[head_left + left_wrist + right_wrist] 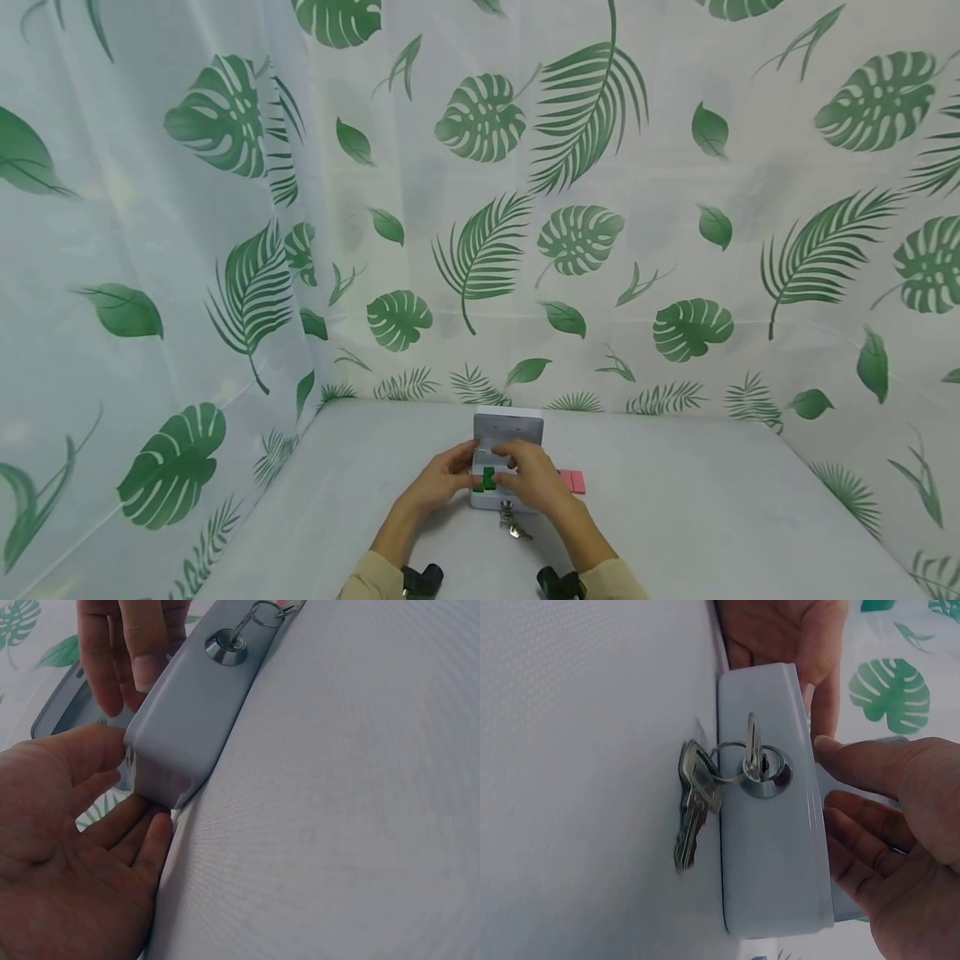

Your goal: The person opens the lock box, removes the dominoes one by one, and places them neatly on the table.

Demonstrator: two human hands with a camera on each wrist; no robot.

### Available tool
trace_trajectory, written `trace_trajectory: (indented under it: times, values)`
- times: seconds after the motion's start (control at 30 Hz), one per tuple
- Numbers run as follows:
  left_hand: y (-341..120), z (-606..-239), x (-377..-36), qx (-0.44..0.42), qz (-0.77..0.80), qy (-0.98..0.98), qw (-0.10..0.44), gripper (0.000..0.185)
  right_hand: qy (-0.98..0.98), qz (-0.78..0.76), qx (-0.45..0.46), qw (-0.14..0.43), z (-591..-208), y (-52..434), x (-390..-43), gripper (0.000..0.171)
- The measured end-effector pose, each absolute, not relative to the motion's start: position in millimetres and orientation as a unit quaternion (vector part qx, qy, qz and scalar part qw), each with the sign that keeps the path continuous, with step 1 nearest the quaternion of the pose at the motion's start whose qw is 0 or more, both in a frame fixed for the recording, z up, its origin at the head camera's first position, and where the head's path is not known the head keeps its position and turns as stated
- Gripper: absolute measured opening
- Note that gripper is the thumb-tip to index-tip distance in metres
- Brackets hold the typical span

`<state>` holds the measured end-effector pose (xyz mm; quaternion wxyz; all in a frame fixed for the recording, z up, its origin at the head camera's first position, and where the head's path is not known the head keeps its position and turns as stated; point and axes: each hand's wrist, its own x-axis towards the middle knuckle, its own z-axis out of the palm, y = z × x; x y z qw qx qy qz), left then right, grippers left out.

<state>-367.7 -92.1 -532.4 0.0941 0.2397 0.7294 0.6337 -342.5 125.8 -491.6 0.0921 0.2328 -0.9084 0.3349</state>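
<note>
Starting at the fingertips: your left hand [442, 482] grips the grey box [776, 855] near its front left corner, thumb up over the rim, fingers along the outside of the end wall. Looks like a steadying hold to me, so the box doesn't skate around. Your right hand [534, 479] reaches in over the front rim, fingers loosely bent with a gap to the thumb, and I can't see anything pinched in there. Between your two thumbs, in the front left part of the box, there's a green piece [489, 477]. Too small to say what it is, or whether a thumb touches it.

The box sits flat on the white tabletop [675, 500] straight ahead of you, lock [771, 784] facing your way. The lid [508, 427] stands up at the back, which I'd say is handy: both hands get in from the front. One key [753, 746] is stuck in the lock and a second key [690, 844] dangles off the ring [726, 778], probably just parked where they won't go missing.

Further out, a flat pink piece [573, 482] lies right of the box, partly behind your wrist; close enough to grab, I guess. Past that, leaf-print curtain [660, 250] at the back and sides.
</note>
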Motion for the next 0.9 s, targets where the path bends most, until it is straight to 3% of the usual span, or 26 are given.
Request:
trace_trajectory:
  times: [0.9]
  values:
    - [-91.0, -530.4, -366.3, 0.232, 0.633, 0.732, 0.096, 0.069, -0.911, 0.331, 0.238, 0.068, -498.3, 116.9, -349.3, 0.038]
